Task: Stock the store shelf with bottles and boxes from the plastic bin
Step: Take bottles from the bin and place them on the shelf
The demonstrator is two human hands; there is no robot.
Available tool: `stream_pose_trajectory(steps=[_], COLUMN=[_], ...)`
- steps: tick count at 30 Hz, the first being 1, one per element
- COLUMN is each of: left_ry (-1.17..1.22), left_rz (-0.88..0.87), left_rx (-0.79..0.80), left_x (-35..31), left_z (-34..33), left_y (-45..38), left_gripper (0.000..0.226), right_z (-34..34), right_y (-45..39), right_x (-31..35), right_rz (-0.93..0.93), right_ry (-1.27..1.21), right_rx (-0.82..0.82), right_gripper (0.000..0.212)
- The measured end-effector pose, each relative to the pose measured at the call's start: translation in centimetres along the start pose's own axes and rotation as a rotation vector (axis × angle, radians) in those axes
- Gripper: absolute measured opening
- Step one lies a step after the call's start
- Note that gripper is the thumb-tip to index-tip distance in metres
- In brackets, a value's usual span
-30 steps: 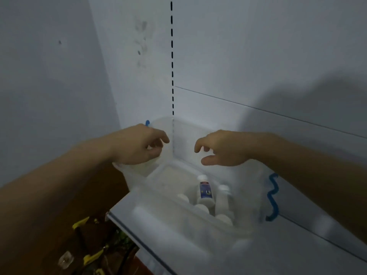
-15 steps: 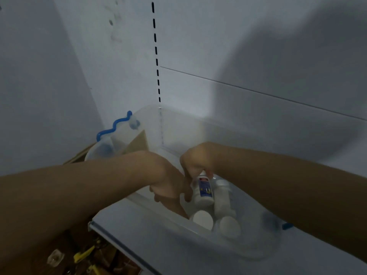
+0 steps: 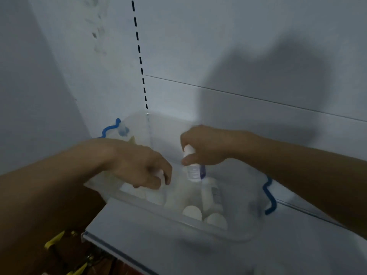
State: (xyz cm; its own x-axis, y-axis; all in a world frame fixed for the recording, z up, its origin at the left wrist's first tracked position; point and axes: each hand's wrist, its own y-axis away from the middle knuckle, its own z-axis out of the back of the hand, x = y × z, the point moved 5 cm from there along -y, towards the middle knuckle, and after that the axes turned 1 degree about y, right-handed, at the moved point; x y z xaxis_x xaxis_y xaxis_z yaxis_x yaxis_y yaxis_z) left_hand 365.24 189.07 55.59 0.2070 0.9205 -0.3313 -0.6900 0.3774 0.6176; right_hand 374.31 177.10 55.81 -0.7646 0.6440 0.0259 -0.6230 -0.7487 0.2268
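Unloading plastic bin point(image 3: 234, 233) on shelf point(image 3: 158, 253) | right hand point(image 3: 206, 147) grip closed round bottle point(image 3: 192, 169), raised above bin | left hand point(image 3: 143, 169) grip curled on white cap, contents unclear | next: set bottle upright on shelf.

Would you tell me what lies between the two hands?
In the head view, only the bin's clear inside shows between the left hand and the right hand.
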Motion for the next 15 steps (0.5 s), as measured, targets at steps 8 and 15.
stream_pose_trajectory(steps=[8,15], left_ry=[0.466,0.808], left_rz=[-0.29,-0.346], left_rx=[-0.713,-0.926], left_x=[-0.3,-7.5], left_z=[4.5,3.4], left_y=[3.9,4.3], left_gripper=[0.023,0.048], right_z=[4.2,0.7], right_y=[13.6,25.4], right_x=[-4.7,-5.1], right_rz=[-0.263,-0.345], right_ry=[-0.97,-1.352], right_rx=[-0.663,-0.976], right_gripper=[0.011,0.019])
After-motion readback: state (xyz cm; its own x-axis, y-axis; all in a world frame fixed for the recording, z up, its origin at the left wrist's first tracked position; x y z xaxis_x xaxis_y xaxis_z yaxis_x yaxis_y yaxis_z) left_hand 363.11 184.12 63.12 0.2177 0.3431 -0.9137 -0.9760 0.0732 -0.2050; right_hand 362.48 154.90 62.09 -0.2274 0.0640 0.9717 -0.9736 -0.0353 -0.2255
